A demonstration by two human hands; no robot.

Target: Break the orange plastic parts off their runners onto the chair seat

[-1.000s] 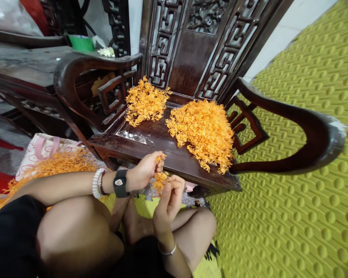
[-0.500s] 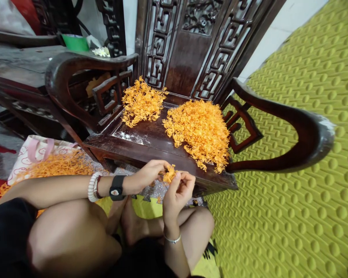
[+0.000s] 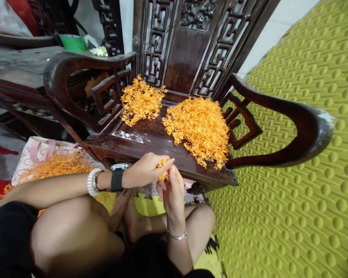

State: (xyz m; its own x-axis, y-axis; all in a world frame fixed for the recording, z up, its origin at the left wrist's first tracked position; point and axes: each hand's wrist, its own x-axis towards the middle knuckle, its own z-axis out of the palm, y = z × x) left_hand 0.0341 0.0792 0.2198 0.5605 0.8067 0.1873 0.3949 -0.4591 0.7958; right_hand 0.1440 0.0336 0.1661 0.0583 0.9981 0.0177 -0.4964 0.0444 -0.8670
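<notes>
I sit cross-legged on the floor before a dark carved wooden chair (image 3: 150, 143). My left hand (image 3: 146, 170), with a black watch and bead bracelets on the wrist, pinches a small orange plastic cluster (image 3: 163, 170). My right hand (image 3: 171, 191), its back turned to me, is closed on the same cluster from below, just in front of the seat's edge. Two heaps of the same orange pieces lie on the seat: a small spiky heap (image 3: 140, 101) at the back left and a big heap (image 3: 198, 125) on the right.
A pink-handled white bag (image 3: 37, 154) full of orange strands (image 3: 58, 164) lies on the floor at my left. A dark wooden table (image 3: 20, 65) with a green container (image 3: 73, 42) stands behind it. A bumpy yellow-green mat (image 3: 292, 200) covers the floor to the right.
Both hands have risen a little toward the seat edge and closed together. My right hand has turned its back to me, hiding most of the orange cluster.
</notes>
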